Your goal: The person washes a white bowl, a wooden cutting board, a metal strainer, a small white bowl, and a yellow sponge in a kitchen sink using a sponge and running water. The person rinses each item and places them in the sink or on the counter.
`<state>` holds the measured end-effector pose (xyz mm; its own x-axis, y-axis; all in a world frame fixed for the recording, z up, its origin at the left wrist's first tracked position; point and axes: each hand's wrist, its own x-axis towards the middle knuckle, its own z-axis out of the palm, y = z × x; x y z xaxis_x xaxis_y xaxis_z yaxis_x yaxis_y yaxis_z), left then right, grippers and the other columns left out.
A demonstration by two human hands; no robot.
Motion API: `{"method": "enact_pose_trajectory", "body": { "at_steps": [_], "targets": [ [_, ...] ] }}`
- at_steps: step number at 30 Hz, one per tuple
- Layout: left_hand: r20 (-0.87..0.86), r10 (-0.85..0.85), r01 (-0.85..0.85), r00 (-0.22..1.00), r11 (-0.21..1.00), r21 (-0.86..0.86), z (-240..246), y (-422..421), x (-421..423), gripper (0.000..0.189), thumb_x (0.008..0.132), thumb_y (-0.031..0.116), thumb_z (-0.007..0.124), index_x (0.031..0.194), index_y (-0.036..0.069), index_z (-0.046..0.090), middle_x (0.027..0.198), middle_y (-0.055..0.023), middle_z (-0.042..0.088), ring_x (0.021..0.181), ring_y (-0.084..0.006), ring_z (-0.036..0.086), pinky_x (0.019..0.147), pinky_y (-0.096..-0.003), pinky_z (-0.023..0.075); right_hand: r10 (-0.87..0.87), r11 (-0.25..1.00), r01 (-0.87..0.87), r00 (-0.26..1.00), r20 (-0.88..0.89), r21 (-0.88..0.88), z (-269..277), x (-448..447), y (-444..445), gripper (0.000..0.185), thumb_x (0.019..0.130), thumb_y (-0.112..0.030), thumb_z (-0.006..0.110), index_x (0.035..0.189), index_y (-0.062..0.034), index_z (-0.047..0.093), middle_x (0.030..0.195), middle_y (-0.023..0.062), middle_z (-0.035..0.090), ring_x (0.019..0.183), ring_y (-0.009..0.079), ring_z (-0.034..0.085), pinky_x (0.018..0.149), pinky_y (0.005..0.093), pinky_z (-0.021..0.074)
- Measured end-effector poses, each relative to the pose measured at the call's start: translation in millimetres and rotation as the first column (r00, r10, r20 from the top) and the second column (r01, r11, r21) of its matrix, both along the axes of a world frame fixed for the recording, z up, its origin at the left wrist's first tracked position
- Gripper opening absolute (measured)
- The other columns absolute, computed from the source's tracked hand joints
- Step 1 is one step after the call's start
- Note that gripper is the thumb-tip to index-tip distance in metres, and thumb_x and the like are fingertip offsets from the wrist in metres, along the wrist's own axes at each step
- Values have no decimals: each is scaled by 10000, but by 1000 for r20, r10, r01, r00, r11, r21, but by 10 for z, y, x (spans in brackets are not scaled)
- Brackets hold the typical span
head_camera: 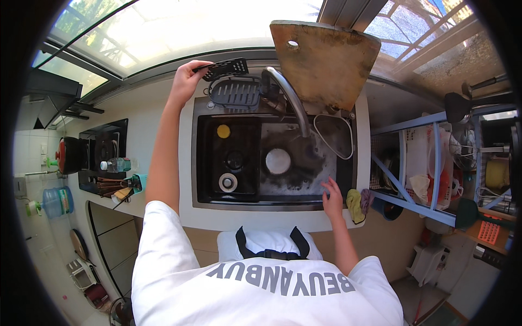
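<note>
My left hand (189, 79) grips one end of a black slotted plastic tray (234, 67), raised by the window. Below that tray sits a dark grey slotted rack (234, 93) behind the sink (265, 207). Over the sink's front right part, my right hand (334, 199) has its fingers apart and holds nothing; whether it touches the surface I cannot tell. Foam streaks the right side around a round pale disc (278, 161). On the left, a yellow round sponge (223, 131) lies near a drain fitting (228, 182). A curved metal faucet (291, 95) arches above.
A stained cutting board (326, 65) leans behind the faucet. A triangular rimmed strainer (335, 136) occupies the sink's right corner. Green cloth (354, 204) hangs at the counter's right edge. Left stand a plastic bottle (116, 164) and stove (106, 142); a blue shelf rack (416, 203) is right.
</note>
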<state>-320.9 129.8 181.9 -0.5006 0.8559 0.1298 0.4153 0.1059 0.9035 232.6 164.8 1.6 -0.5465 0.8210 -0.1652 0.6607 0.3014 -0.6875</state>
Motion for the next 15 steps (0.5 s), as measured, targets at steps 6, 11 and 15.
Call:
{"method": "enact_pose_trajectory", "body": {
  "at_steps": [6,11,15],
  "targets": [
    [-43,-167,144,985,934,-327,-590,490,-216,195,929,57,552,1108,-1,603,963,-16,617,901,-110,537,827,-263,440,40,999,-40,999,16,-3,-77,60,-58,307,835,47,553,1097,-76,655,1372,148,500,1169,329,554,954,370,458],
    [100,-84,123,991,858,-499,-923,516,-293,310,906,98,594,1207,31,557,1110,-106,612,1029,-226,569,904,-343,451,13,994,-7,998,59,-110,-144,94,-119,270,849,4,589,1101,-74,645,1324,153,541,1174,350,542,967,383,450],
    [-418,-165,-52,893,886,-460,-1114,444,-322,377,885,133,620,1244,64,526,1194,-161,576,1084,-346,567,896,-424,477,63,989,-49,993,103,-139,-127,58,-146,252,861,-14,589,1097,-76,649,1330,137,541,1130,342,571,901,373,488]
  ]
}}
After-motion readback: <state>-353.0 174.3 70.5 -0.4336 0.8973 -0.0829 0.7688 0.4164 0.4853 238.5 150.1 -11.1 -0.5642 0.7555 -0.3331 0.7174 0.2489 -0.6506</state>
